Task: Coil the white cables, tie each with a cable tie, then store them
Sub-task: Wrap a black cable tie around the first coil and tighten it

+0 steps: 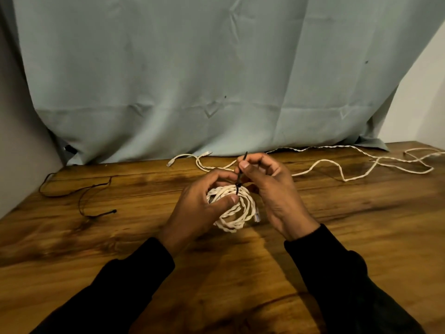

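Observation:
A coiled white twisted cable (pixel 237 213) is held just above the wooden table (pixel 337 225), at the centre. My left hand (pixel 199 208) grips the coil's left side, thumb pressed on the strands. A black cable tie (pixel 240 175) is looped around the top of the coil, its tail pointing up. My right hand (pixel 272 189) pinches that tail between thumb and forefinger. A clear connector (pixel 257 216) hangs from the coil's right side. A second white cable (pixel 337 165) lies uncoiled along the table's far edge, running from centre to far right.
Several loose black cable ties (pixel 81 196) lie on the table at the left. A grey-green cloth (pixel 192 80) hangs behind the table, covering the wall. White wall shows at the far right.

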